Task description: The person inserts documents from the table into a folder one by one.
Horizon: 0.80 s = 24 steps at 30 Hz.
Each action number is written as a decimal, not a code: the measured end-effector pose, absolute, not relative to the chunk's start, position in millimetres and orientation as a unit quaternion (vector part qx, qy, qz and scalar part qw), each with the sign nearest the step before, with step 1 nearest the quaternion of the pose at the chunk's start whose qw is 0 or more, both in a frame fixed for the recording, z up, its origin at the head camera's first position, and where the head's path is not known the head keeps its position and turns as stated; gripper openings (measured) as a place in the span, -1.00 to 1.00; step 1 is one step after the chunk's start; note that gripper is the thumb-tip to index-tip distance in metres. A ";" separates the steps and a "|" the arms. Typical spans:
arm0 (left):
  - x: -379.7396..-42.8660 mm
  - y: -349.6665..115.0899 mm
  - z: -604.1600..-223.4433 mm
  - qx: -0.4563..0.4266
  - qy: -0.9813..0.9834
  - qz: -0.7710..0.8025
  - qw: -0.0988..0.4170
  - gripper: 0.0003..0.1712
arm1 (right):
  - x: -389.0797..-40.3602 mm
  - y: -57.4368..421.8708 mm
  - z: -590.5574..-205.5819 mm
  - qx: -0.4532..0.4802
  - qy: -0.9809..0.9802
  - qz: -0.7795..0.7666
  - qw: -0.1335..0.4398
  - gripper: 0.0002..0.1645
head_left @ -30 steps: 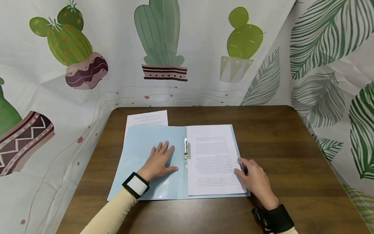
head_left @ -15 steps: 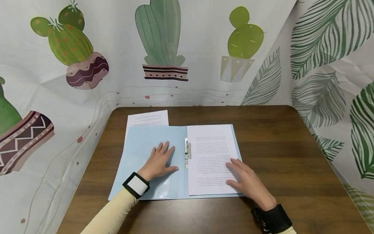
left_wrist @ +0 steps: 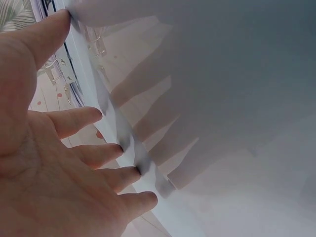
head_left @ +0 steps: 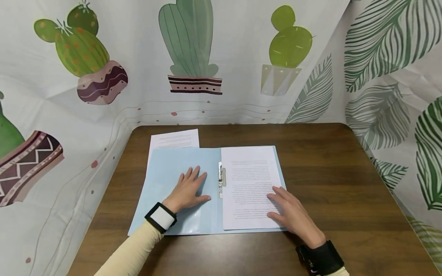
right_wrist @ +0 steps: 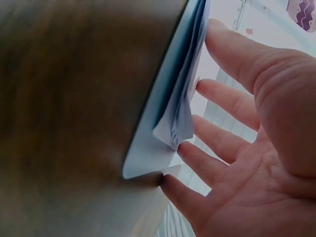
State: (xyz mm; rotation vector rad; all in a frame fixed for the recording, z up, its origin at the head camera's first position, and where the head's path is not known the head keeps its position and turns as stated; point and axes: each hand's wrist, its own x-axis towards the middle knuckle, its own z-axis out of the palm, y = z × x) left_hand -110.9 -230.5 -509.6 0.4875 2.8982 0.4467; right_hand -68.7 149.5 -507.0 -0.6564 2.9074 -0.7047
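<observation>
A light blue folder [head_left: 165, 165] lies spread flat on the table, its metal clip [head_left: 221, 180] along the spine. On its right half sits a small stack of printed paper [head_left: 250, 180], with loose sheet edges showing in the right wrist view. My left hand [head_left: 186, 191] rests on the bare left cover, fingers spread; its fingertips touch the glossy surface in the left wrist view. My right hand [head_left: 293, 214] lies over the stack's right edge, fingers extended, fingertips on the top page. In the right wrist view the little finger reaches past the paper near the folder's corner.
Another printed sheet [head_left: 174, 138] sticks out from under the folder's upper left. The brown wooden table [head_left: 345, 184] extends to the right of the folder. Behind it hangs a white cloth [head_left: 241, 46] printed with cacti and leaves.
My right hand has moved left from the folder's right edge onto the paper, its fingers straightening out. The left hand has stayed in place on the cover.
</observation>
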 end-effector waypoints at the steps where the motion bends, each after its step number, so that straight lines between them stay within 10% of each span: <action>1: -111.4 -230.3 -509.1 0.165 0.971 0.149 0.084 0.01 | -68.4 149.9 -507.2 -0.213 0.949 -0.231 0.040 -0.26; 24: -232.6 -336.0 -444.1 0.057 0.988 0.140 -0.033 -0.20 | -66.4 154.4 -504.8 -0.209 0.948 -0.235 0.048 -0.26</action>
